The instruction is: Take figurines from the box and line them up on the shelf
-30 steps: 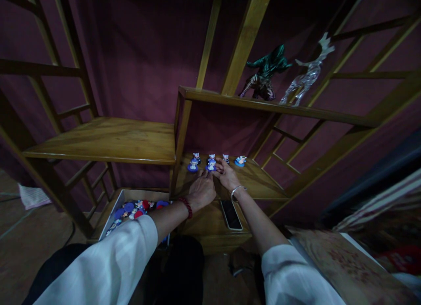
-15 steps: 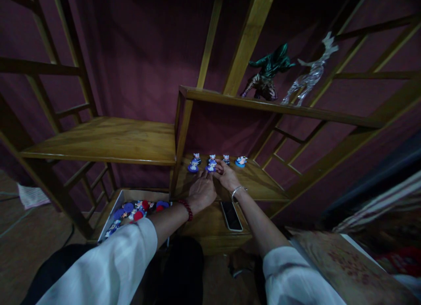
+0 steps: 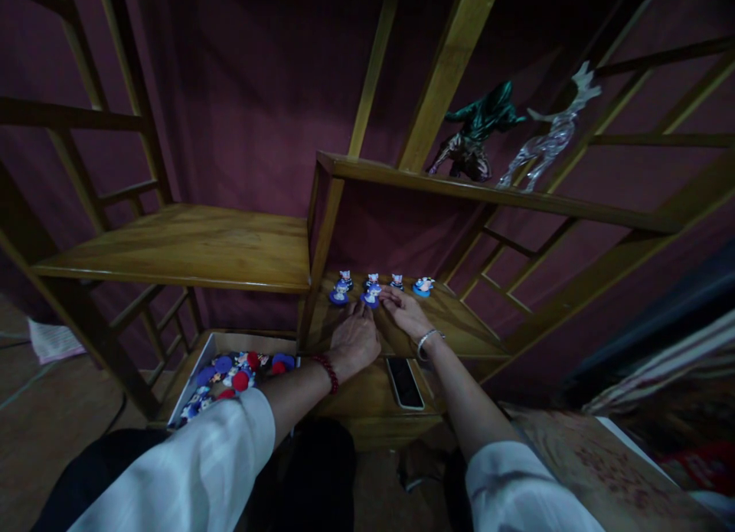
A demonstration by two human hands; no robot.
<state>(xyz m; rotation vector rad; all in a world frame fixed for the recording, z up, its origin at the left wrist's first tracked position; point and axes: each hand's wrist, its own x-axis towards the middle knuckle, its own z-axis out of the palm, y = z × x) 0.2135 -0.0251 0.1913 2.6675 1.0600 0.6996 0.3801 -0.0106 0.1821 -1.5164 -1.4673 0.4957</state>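
A small figurine (image 3: 371,295) with a purple round base stands in the front row on the low wooden shelf (image 3: 442,318). My left hand (image 3: 353,339) reaches in from below, fingertips at the front edge of that base; its thumb is hidden. On the figurine's right side my right hand (image 3: 406,311) has its fingers stretched towards it, close beside it. Whether either hand touches it cannot be made out. Another purple-based figurine (image 3: 339,292) stands to the left. Behind are dark-based figurines (image 3: 396,281), and a blue-based figurine (image 3: 423,286) is at the right.
A white box (image 3: 213,345) of assorted red, blue and purple figurines sits low on the left. A phone (image 3: 406,383) lies in front of the shelf. Above, a green hooded statue (image 3: 479,130) and a clear deer statue (image 3: 548,138) stand on the upper shelf (image 3: 517,199).
My right hand has drawn back slightly from the front figurine, its fingers straighter. My left hand stays at the base. The whole view has shifted a little.
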